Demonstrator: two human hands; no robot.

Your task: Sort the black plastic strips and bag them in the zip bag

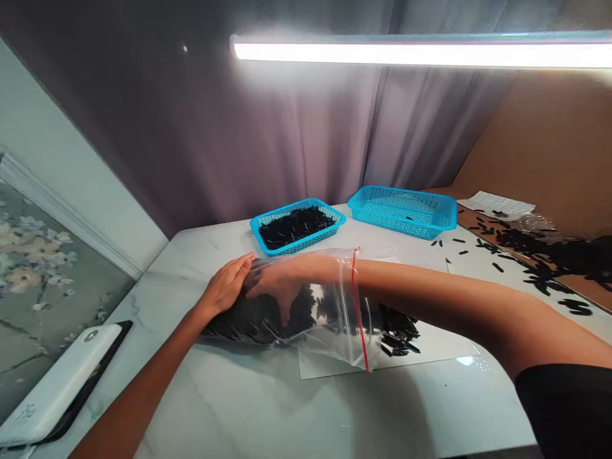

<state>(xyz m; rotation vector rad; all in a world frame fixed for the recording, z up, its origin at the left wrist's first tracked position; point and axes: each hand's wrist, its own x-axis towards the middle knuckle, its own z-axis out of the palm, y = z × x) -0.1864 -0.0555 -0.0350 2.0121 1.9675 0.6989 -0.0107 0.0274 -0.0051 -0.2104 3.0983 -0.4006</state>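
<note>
1. Nearest the camera, a white device lies at the table's left front corner, well apart from the work.
2. In the middle of the table a clear zip bag lies flat, its long axis running left to right. Its open mouth, marked by a red seal line, faces right; its closed end points left.
3. The right hand is pushed in through that mouth, deep into the bag, the forearm crossing from the right. Through the plastic the fingers look loosely curled over the contents; whether they grasp any cannot be told.
4. The left hand rests on the outside of the bag's closed left end, palm down and fingers spread, pressing rather than clenched. It is the hand nearer that end.
5. The bag holds a dark heap of small black pieces, slim and short, massed toward the left end. A few spill out near the mouth onto a clear sheet under the bag.
6. Farther back, a blue basket holds more of the same black pieces. Another blue basket to its right is almost bare.
7. At the far right, loose black pieces are scattered over the table's edge, by a white paper sheet.
</note>
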